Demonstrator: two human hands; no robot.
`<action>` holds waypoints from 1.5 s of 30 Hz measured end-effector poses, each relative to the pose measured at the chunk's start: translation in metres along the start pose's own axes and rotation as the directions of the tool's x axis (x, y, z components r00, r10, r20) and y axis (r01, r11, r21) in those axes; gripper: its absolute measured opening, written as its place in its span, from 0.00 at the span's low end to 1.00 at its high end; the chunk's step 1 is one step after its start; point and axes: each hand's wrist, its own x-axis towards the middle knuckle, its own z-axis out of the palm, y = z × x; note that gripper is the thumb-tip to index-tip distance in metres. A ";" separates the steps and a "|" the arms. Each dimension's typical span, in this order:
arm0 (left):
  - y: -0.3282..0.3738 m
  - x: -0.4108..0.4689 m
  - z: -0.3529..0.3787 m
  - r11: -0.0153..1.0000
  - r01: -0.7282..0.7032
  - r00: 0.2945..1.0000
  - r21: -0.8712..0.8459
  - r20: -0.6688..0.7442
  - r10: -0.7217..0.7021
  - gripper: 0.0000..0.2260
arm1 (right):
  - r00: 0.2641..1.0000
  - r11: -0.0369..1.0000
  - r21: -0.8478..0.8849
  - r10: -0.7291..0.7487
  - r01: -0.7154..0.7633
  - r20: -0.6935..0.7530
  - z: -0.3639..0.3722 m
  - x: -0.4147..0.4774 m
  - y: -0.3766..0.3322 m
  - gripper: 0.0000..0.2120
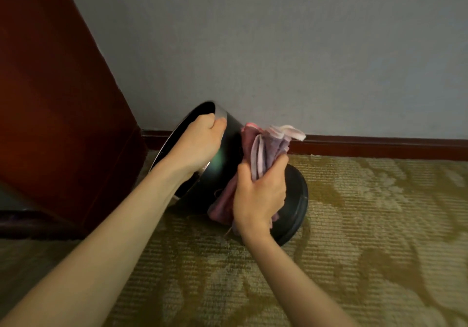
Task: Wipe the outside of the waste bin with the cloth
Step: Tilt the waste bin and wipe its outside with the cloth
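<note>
Bin point(222, 164), tilted on carpet point(354, 250), could slip and roll if the left hand point(200, 139) gripping its rim loosens while the right hand point(260, 192) presses the clutched cloth point(266, 146) hard.

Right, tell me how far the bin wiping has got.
Done: the waste bin is tipped over on the carpet, left hand gripping its rim. In hand: the right hand presses the cloth against its side. Left: how much is already wiped isn't visible.
</note>
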 end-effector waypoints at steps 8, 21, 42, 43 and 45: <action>-0.003 -0.002 -0.003 0.999 -0.005 1.000 -0.034 0.007 0.005 0.14 | 0.999 0.992 -0.125 -0.015 0.019 0.038 0.008 0.025 -0.011 0.13; -0.027 -0.014 -0.012 0.994 -0.053 0.999 -0.096 0.006 0.054 0.15 | 0.742 0.901 -0.420 0.210 0.105 0.636 0.091 0.156 -0.035 0.25; -0.035 0.001 -0.024 0.981 0.018 0.995 -0.195 -0.091 -0.037 0.13 | 0.953 0.973 -0.188 -0.071 0.131 0.296 0.072 0.078 -0.066 0.19; -0.035 0.004 -0.025 0.981 0.034 0.996 -0.191 -0.075 -0.049 0.11 | 0.966 0.979 -0.159 -0.090 0.131 0.243 0.067 0.067 -0.066 0.18; -0.037 0.013 -0.027 0.981 0.050 0.996 -0.188 -0.058 -0.062 0.12 | 0.975 0.982 -0.087 -0.152 0.168 0.165 0.056 0.041 -0.062 0.15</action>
